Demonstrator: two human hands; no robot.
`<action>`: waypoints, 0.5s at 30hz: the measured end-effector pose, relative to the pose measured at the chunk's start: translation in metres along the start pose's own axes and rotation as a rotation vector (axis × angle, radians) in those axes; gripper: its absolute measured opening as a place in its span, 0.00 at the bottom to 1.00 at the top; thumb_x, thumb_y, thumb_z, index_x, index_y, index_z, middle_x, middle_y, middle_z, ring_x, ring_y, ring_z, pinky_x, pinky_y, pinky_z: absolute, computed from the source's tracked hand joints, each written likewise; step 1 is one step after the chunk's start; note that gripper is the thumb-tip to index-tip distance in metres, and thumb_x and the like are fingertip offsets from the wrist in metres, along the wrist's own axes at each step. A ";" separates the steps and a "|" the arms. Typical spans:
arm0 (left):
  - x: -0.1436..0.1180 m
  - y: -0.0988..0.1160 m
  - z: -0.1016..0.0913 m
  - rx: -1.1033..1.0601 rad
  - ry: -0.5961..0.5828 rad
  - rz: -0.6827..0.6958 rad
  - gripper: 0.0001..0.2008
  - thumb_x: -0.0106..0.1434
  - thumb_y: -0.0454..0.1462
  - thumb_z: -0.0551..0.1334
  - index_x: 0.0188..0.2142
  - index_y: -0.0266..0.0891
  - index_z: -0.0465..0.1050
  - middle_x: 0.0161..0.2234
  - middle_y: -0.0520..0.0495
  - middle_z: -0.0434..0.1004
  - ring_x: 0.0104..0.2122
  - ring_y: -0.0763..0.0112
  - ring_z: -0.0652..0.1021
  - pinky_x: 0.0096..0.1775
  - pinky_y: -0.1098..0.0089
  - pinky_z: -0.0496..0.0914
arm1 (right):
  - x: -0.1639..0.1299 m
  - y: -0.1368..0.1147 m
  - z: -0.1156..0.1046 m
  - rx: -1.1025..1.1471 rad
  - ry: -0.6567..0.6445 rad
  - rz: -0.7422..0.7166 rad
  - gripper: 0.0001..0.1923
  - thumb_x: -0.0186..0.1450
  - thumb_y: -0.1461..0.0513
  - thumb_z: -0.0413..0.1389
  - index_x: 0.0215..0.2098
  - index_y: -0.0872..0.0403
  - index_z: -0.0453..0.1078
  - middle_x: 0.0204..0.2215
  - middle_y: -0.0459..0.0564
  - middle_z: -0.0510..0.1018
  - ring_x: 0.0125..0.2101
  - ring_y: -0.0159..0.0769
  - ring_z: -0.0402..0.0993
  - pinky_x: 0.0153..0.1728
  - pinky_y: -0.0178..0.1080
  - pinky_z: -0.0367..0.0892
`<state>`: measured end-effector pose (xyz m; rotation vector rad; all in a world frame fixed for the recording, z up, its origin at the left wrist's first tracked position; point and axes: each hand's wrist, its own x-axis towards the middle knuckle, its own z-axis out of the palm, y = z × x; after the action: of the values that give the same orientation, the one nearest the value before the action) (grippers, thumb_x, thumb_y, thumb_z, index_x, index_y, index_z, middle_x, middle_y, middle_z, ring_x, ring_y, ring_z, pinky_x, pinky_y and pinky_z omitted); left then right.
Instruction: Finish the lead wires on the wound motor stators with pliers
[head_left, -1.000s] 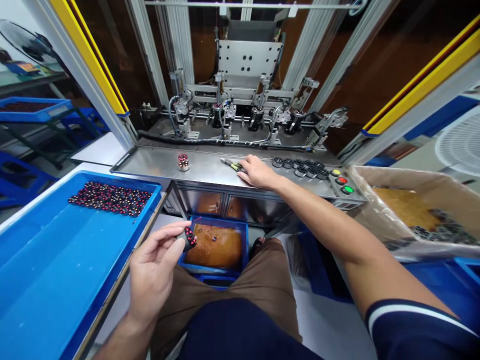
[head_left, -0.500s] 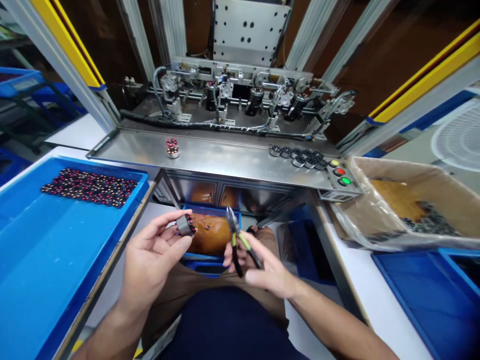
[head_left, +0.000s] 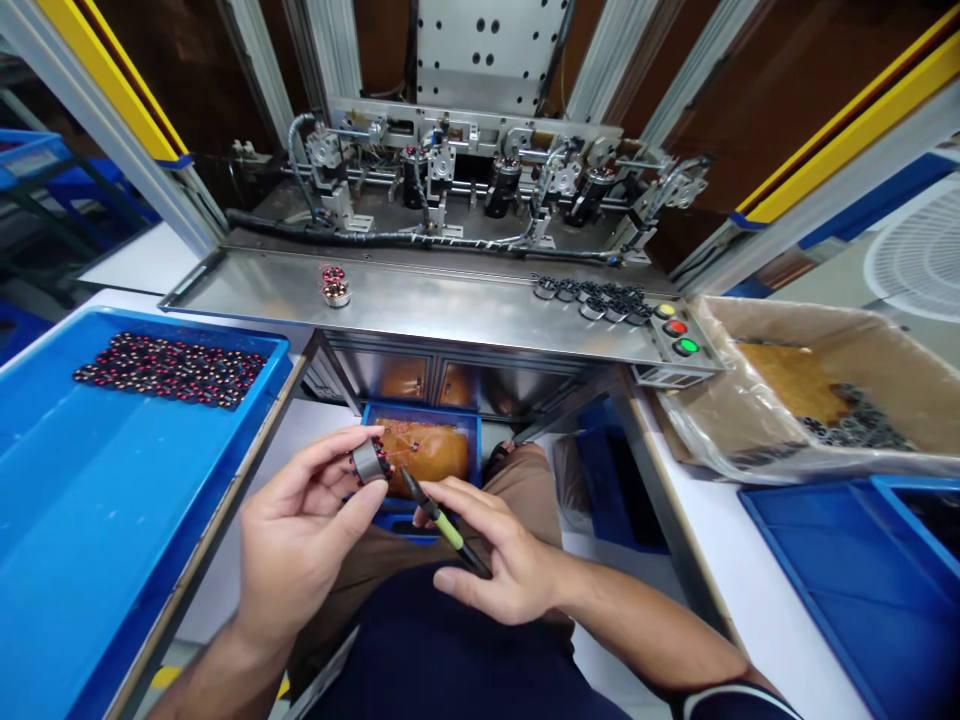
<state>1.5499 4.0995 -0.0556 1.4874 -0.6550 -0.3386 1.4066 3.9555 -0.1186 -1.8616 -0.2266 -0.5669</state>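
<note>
My left hand (head_left: 300, 525) holds a small wound motor stator (head_left: 371, 463), grey with red windings, above my lap. My right hand (head_left: 499, 555) grips green-handled cutting pliers (head_left: 439, 518), whose tip points at the stator and sits close beside it. Under both hands, on the floor, stands a small blue bin (head_left: 424, 455) lined with brown material. One more stator (head_left: 334, 287) rests alone on the steel machine shelf (head_left: 450, 310).
A blue tray (head_left: 112, 480) at left carries several wound stators (head_left: 169, 370). Dark ring parts (head_left: 592, 298) lie by the yellow, red and green buttons (head_left: 675, 335). A lined cardboard box (head_left: 817, 390) with dark parts sits right, another blue tray (head_left: 847, 580) below it.
My right hand picked the pliers off the steel shelf, brought them down over my lap and turned their tip toward the stator in my left hand. The view tilted downward.
</note>
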 end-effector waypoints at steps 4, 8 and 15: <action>-0.003 0.001 0.000 0.053 0.004 0.024 0.17 0.57 0.32 0.70 0.47 0.43 0.78 0.46 0.49 0.83 0.40 0.74 0.82 0.45 0.79 0.76 | 0.000 -0.001 0.001 -0.010 0.016 -0.029 0.36 0.63 0.59 0.59 0.66 0.56 0.55 0.41 0.58 0.75 0.39 0.40 0.71 0.41 0.44 0.72; -0.004 0.000 0.001 0.076 -0.016 0.051 0.17 0.56 0.32 0.71 0.46 0.44 0.78 0.45 0.50 0.83 0.38 0.76 0.82 0.43 0.82 0.76 | 0.000 -0.003 0.000 -0.027 0.033 -0.039 0.35 0.63 0.60 0.60 0.66 0.57 0.57 0.39 0.56 0.75 0.36 0.39 0.71 0.39 0.43 0.72; -0.002 -0.001 0.002 0.072 -0.021 0.047 0.17 0.56 0.31 0.70 0.46 0.44 0.79 0.45 0.50 0.83 0.39 0.75 0.82 0.43 0.80 0.76 | -0.002 -0.001 0.000 -0.138 0.069 -0.053 0.31 0.63 0.68 0.53 0.65 0.58 0.57 0.32 0.52 0.74 0.30 0.35 0.69 0.33 0.38 0.70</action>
<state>1.5469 4.0988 -0.0574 1.5365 -0.7243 -0.2981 1.4049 3.9565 -0.1187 -1.9703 -0.1952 -0.6969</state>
